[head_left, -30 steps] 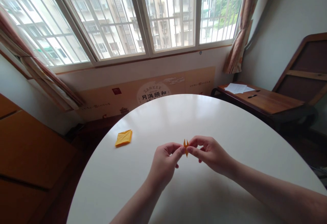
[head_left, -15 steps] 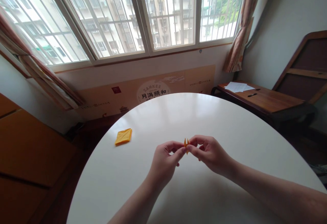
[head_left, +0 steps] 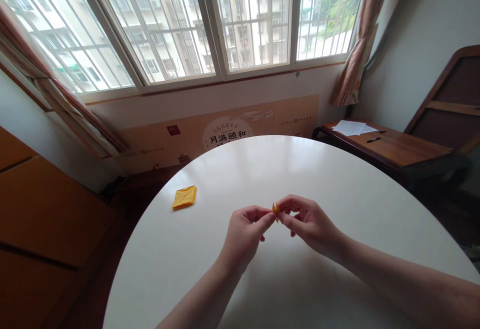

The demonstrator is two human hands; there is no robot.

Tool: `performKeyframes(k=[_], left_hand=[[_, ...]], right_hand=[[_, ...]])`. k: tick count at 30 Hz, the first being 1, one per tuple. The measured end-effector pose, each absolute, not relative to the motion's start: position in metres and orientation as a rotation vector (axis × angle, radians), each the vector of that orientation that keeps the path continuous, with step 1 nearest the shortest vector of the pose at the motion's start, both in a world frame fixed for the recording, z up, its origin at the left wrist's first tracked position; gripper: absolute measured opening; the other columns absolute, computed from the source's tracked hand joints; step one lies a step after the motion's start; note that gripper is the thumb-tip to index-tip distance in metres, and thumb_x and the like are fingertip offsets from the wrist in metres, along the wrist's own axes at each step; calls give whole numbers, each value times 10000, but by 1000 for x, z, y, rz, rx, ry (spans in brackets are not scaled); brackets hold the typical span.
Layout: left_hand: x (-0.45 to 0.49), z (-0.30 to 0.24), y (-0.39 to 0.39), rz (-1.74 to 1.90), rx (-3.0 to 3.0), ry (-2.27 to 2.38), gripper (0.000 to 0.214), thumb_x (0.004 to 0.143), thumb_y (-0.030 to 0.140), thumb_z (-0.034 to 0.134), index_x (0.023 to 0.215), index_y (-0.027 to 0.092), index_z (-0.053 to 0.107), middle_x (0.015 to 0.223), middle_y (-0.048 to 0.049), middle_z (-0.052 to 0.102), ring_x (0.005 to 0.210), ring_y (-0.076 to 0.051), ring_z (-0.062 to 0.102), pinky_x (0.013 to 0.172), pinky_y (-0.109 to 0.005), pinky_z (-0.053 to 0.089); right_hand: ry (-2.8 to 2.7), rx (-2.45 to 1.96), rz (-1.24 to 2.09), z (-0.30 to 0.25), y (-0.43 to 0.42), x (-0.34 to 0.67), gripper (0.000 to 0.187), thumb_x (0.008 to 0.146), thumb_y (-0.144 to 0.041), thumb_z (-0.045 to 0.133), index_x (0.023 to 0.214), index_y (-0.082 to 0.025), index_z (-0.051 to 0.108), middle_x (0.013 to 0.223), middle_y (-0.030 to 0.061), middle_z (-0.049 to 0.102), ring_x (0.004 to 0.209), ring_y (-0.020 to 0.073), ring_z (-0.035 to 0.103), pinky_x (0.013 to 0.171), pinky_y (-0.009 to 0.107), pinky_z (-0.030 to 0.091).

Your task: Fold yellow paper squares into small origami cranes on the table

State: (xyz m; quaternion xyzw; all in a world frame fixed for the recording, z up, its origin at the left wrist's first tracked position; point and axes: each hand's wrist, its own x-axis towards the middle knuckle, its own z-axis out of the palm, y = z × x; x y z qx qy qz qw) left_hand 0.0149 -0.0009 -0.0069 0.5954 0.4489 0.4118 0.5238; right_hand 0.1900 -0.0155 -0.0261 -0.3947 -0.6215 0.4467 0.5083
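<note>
A small folded piece of orange-yellow paper [head_left: 276, 208] is held up between my two hands, with pointed tips rising above the fingers. My left hand [head_left: 245, 231] pinches its left side between thumb and forefinger. From the other side, my right hand [head_left: 309, 224] grips it with thumb and fingertips, the remaining fingers curled beneath. Most of the paper's lower part is hidden by the fingertips. To the left on the white table lies a flat, square yellow folded paper [head_left: 184, 197], touched by neither hand.
Both hands are over a round white table [head_left: 161, 264]. Behind its far edge stands a printed cardboard panel [head_left: 258, 119] below barred windows. At the right, a wooden bench [head_left: 408, 144] carries white papers [head_left: 350, 127] and a dark pen-like object [head_left: 374, 139]. An orange-brown cabinet [head_left: 37, 209] is at the left.
The small paper's two points, spread apart before, now look closer together and tilted. My hands stay pinched on it. The whole view has shifted slightly.
</note>
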Motion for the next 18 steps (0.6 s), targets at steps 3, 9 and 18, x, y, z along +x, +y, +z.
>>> performKeyframes(k=[3,9,18], left_hand=[[14,-6,-2,957,1497,1093,286,758,426,763,766,141,786,614,-42,662,532,-128,512,468,-219,418],[13,4,-5,949,1657,1104,288,789,425,735,714,147,749,638,-49,680,575,-143,536,488,-224,442],[7,19,-6,980,1621,1024,300,822,398,700,906,119,772,750,-86,725,609,-161,602,467,-225,495]], right_hand=[[-1450,-930,1159,-27,-16,190,159,869,-353,670,882,-195,658,806,25,625,714,162,585,487,222,499],[-1337,-815,1377,-23,-14,189,231,854,-406,711,856,-185,644,733,7,604,692,152,574,482,216,499],[-1154,-665,1744,-13,-19,194,233,857,-375,733,850,-169,624,815,46,707,685,154,667,481,204,508]])
